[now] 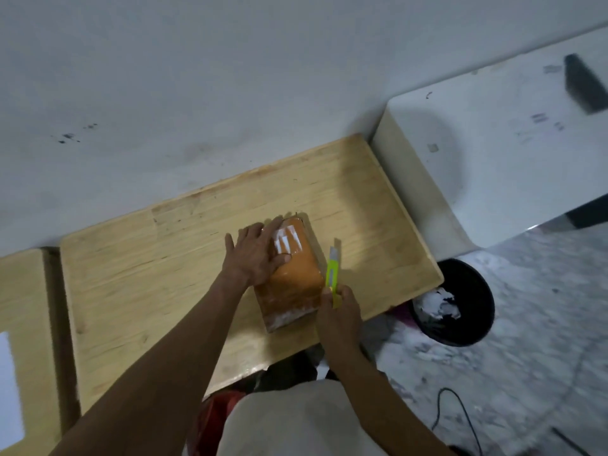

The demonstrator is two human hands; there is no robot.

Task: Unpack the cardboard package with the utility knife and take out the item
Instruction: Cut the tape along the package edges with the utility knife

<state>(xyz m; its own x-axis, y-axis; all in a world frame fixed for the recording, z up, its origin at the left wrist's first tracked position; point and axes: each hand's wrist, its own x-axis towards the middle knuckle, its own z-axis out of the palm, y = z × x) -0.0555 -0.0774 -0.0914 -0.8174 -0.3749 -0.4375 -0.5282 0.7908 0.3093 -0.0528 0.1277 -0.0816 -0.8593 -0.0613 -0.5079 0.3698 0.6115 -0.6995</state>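
An orange-brown cardboard package (292, 284), wrapped in glossy tape, lies on the wooden table (158, 268) near its front edge. My left hand (255, 255) presses flat on the package's top left part, fingers spread toward a white label (289, 242). My right hand (340, 311) grips the lower end of a yellow-green utility knife (333, 274). The knife stands along the package's right side, its blade end pointing away from me.
A black bin (457, 304) with crumpled white paper stands on the floor right of the table. A white table (493, 149) adjoins at the right with a dark object (582, 83) on it. Another wooden surface (23, 324) lies at left. A black cable (460, 413) runs on the floor.
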